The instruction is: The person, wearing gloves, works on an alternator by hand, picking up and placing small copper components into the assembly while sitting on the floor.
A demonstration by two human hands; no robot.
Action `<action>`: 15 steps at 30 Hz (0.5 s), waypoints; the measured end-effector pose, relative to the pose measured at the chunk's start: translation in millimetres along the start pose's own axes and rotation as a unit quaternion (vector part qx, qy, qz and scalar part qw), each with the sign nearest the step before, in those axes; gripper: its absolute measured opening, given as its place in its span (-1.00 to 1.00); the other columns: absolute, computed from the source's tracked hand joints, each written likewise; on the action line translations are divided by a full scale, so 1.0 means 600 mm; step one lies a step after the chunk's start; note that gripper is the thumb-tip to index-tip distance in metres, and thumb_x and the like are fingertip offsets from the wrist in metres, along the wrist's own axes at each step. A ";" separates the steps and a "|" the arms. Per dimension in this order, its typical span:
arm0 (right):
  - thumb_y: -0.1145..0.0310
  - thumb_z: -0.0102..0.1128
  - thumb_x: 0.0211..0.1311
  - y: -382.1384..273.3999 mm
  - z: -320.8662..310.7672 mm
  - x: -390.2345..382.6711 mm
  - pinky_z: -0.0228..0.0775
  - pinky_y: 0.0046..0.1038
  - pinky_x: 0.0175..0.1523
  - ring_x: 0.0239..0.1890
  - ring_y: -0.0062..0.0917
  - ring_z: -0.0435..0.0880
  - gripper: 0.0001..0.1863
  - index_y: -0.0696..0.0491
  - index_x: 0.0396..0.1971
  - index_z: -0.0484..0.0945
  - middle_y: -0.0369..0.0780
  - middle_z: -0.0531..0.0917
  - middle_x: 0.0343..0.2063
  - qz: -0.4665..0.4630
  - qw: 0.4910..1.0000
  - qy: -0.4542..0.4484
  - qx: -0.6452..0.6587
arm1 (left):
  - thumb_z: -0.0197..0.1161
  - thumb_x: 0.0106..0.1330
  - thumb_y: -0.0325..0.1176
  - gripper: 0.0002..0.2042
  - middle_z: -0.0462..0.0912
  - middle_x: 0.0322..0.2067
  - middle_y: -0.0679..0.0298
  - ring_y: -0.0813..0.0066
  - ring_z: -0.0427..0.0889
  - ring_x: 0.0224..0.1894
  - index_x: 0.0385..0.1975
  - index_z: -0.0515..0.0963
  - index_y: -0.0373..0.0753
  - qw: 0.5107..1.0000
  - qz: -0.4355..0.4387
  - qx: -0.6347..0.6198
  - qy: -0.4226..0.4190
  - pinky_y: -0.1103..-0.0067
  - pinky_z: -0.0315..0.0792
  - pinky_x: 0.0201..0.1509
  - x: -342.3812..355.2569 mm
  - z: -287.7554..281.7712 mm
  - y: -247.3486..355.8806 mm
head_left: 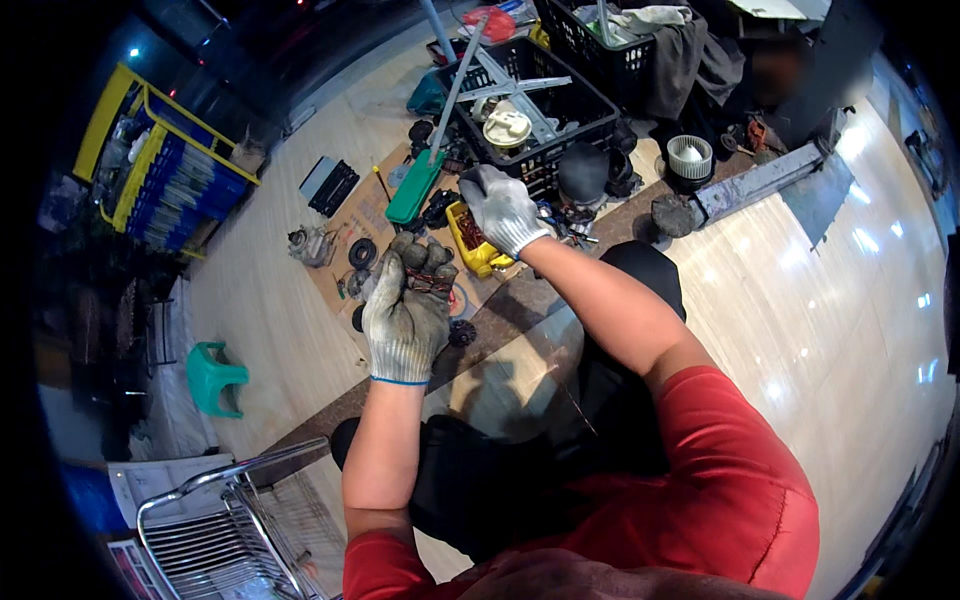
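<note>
- We see a small tangle of dark copper-coloured wire (432,284) in the grey-white knitted work glove of the left hand (406,312), above the brown cardboard sheet (354,222).
- The left grip is a loose cup: the fingers curl around the wire and leave its near side exposed. We judge that a tilt of the palm or a slackening finger could let strands slip out.
- The right hand (503,213), in a matching glove, is bent at the upper edge of a bright yellow plastic container (484,261). Its fingertips are hidden, so we cannot tell whether it holds anything.
- Reddish-brown wire strands (468,230) lie inside that container. A cuff or fingertip catching the rim could tip it, and loose ends might snag the knitted fabric.
- Just beyond lies a green plastic piece with a long grey rod (416,190); a forward sweep of either hand could knock it.
- Near the left hand we find a black ring (362,254) and a dark finned disc (462,333); dropped strands could get lost among such dark parts.
- Farther out stand a black slatted plastic crate (537,178) and a white finned drum (689,156), beyond the right forearm.
</note>
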State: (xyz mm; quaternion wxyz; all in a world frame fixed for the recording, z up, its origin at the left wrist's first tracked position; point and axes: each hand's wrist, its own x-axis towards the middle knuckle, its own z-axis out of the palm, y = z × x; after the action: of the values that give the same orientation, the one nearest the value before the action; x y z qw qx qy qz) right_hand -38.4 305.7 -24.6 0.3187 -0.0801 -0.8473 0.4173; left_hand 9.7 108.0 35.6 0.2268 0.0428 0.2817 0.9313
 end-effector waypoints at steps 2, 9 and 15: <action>0.19 0.12 0.33 0.010 0.010 0.010 0.50 -0.13 -0.29 -0.37 -0.09 0.66 -0.73 0.12 -0.38 0.51 -0.04 0.63 -0.46 -0.060 0.993 0.017 -0.098 | 0.10 0.43 -0.32 -0.71 0.65 -0.17 0.15 0.14 0.62 -0.01 0.04 0.50 -0.33 1.000 -0.005 0.000 0.001 0.23 0.52 0.06 0.002 0.007 -0.004; 0.32 0.09 0.16 -0.001 0.024 0.011 0.48 -0.29 -0.52 -0.55 -0.37 0.68 -0.89 -0.02 -0.51 0.47 -0.23 0.61 -0.59 -0.229 0.942 -0.014 -0.246 | 0.09 0.44 -0.29 -0.74 0.65 -0.12 0.18 0.22 0.60 -0.03 -0.03 0.55 -0.31 0.996 0.038 -0.018 -0.077 0.35 0.50 0.06 0.014 0.019 0.028; 0.31 0.06 0.16 -0.017 0.049 -0.048 0.48 -0.32 -0.55 -0.55 -0.41 0.68 -0.89 -0.03 -0.46 0.54 -0.25 0.59 -0.63 -0.344 0.898 -0.050 -0.268 | 0.03 0.46 -0.29 -0.73 0.61 -0.06 0.03 0.16 0.58 0.00 -0.09 0.56 -0.36 0.992 0.125 -0.032 0.000 0.30 0.48 0.12 0.055 -0.003 0.111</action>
State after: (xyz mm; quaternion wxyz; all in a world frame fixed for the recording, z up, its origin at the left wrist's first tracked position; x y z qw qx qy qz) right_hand -32.4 268.7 -43.6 0.3664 0.1548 -0.9165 0.0419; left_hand -46.7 72.4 68.7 0.1103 0.0699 0.2439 0.9610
